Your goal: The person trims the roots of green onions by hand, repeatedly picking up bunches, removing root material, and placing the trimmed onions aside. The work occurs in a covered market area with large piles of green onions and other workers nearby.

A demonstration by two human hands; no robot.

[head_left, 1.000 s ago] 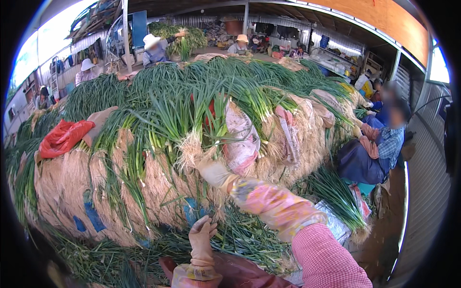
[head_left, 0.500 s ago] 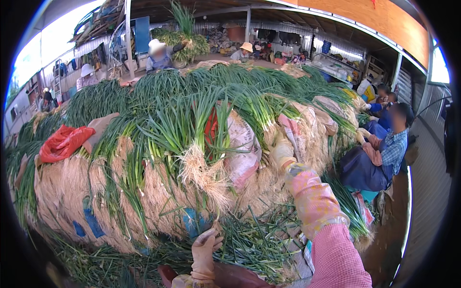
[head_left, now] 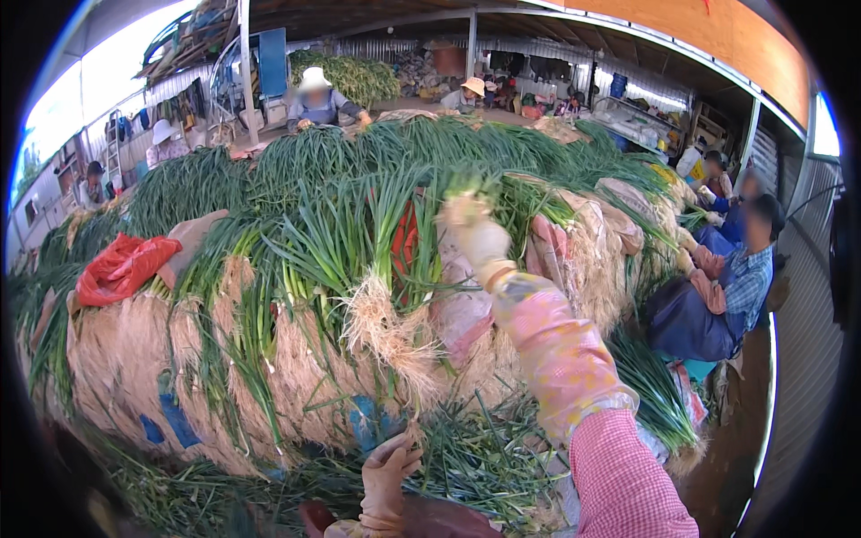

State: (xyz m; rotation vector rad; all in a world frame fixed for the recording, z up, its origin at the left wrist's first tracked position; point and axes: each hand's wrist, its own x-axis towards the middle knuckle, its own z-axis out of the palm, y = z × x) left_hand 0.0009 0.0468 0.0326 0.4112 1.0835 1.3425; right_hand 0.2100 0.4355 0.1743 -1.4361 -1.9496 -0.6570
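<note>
My right hand [head_left: 484, 240], in a pale glove, reaches over the heap with its fingers closed on a handful of green onions [head_left: 466, 193]. Motion smears both the fingers and the handful. Low in front, my gloved left hand [head_left: 387, 473] has its fingers curled together at a thin, pale wisp; what it pinches is too small to name. Just above it, a loose bunch of green onions [head_left: 381, 318] lies with its pale roots toward me and its leaves pointing away. Long stringy roots [head_left: 300, 368] hang down the near side of the heap.
A red sack [head_left: 126, 267] lies on the heap's left. Cut leaves [head_left: 484, 457] litter the ground by my left hand. A person in a checked shirt [head_left: 744, 278] sits at the right; another in a pale hat [head_left: 314, 103] is behind the heap. A post [head_left: 247, 72] stands at the back.
My right hand has moved left and up from the heap's right part, now with a handful of green onions. My left hand has barely shifted. The person behind has lowered a raised bunch.
</note>
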